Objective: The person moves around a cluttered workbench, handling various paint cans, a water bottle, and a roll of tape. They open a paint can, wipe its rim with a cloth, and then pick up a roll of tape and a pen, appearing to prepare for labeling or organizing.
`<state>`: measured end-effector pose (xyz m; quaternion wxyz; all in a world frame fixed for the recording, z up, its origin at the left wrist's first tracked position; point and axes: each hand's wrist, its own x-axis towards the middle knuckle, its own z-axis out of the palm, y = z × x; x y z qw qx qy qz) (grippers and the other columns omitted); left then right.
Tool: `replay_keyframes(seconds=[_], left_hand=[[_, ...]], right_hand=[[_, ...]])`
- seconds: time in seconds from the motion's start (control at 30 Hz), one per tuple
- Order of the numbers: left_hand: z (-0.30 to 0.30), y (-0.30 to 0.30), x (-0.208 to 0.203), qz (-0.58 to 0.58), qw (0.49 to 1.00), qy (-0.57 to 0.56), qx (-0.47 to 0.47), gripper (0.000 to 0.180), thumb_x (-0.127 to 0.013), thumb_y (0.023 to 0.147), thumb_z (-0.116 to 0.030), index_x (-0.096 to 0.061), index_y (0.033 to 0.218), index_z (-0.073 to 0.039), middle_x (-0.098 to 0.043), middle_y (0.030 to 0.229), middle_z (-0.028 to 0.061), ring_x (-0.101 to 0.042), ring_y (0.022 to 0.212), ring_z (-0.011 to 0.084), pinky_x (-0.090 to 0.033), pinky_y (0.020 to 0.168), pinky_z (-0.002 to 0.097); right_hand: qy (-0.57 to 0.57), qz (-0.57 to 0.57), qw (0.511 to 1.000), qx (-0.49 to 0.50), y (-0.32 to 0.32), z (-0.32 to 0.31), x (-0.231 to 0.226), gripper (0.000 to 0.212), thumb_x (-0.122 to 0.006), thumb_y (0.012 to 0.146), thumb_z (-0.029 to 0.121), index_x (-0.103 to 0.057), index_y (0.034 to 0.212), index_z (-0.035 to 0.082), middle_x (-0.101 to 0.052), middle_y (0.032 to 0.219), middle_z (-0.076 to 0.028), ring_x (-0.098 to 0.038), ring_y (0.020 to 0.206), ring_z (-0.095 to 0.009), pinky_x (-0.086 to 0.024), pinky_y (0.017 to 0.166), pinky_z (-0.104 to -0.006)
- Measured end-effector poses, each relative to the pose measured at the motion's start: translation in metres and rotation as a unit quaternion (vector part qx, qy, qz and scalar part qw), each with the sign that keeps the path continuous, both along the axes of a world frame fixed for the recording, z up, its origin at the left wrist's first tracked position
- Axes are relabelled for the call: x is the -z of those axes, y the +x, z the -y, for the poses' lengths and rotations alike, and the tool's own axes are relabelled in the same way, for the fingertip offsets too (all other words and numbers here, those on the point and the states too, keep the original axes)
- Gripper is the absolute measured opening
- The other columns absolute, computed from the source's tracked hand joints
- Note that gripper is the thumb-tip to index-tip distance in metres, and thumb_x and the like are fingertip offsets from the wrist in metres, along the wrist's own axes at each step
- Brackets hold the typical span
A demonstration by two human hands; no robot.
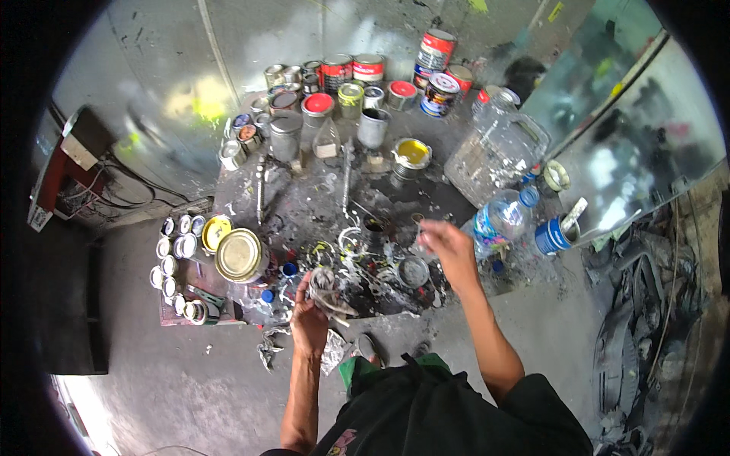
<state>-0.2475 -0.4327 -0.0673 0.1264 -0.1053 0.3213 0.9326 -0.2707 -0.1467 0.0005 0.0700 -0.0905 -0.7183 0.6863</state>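
Observation:
At the table's near edge, my left hand (pixel 308 327) is wrapped round a small paint-smeared cup (pixel 322 280) with a pale grey inside. Thin, stick-like pieces (pixel 334 304) lie against that cup, partly beneath it. My right hand (pixel 450 247) hangs over the right half of the table, fingers curled together and slightly blurred. Whatever it may hold is too small to make out. Close by on its right leans a clear plastic bottle (pixel 502 216) with a blue cap. Below the right hand stands a round open tin (pixel 413 271) with grey residue.
Paint cans (pixel 338 74) and two metal spray-gun cups (pixel 372 128) line the back. A yellow-filled tin (pixel 411 153) and a large clear jug (pixel 494 148) stand to the right. Left are a big lidded can (pixel 242 256) and several small tins (pixel 169 266). A blue can (pixel 553 235) holds a stirrer.

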Motion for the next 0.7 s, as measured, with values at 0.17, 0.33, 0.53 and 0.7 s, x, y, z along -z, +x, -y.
replay_keyframes(seconds=[0.17,0.33,0.53,0.7], left_hand=[[-0.034,-0.011,0.000,0.017,0.997,-0.011,0.074,0.060,-0.044,0.074,0.005,-0.041,0.133,-0.005,-0.054,0.125,0.0164,-0.057,0.109,0.0279,-0.044,0.099,0.0404],[-0.085,-0.020,-0.002,-0.180,0.941,-0.235,0.164,0.057,-0.049,0.077,0.013,-0.048,0.133,-0.001,-0.057,0.126,0.0115,-0.054,0.118,0.0204,-0.042,0.102,0.0349],[-0.149,-0.030,0.019,-0.429,0.648,-0.608,0.162,0.025,-0.064,0.080,-0.006,-0.066,0.105,-0.003,-0.061,0.119,0.0173,-0.060,0.100,0.0399,-0.051,0.088,0.0408],[-0.165,-0.036,0.039,-0.470,0.527,-0.664,0.243,0.037,-0.070,0.077,-0.016,-0.064,0.110,-0.003,-0.060,0.117,0.0171,-0.054,0.113,0.0367,-0.047,0.094,0.0421]], right_hand=[[0.253,0.077,0.962,0.071,0.075,-0.017,0.073,0.034,-0.069,0.080,0.001,-0.062,0.113,0.000,-0.066,0.105,-0.011,-0.065,0.089,-0.019,-0.052,0.072,-0.0292],[0.330,0.027,0.940,0.086,0.076,-0.013,0.080,0.046,-0.071,0.076,0.002,-0.056,0.120,0.003,-0.062,0.109,-0.013,-0.060,0.097,-0.029,-0.047,0.087,-0.0377],[0.213,0.061,0.966,0.137,0.105,-0.024,0.083,0.041,-0.069,0.081,0.005,-0.058,0.121,0.005,-0.064,0.110,-0.012,-0.062,0.093,-0.021,-0.051,0.075,-0.0319],[0.148,0.085,0.971,0.165,0.126,-0.038,0.090,0.041,-0.069,0.082,0.006,-0.057,0.122,0.004,-0.066,0.110,-0.011,-0.062,0.093,-0.018,-0.051,0.073,-0.0298]])
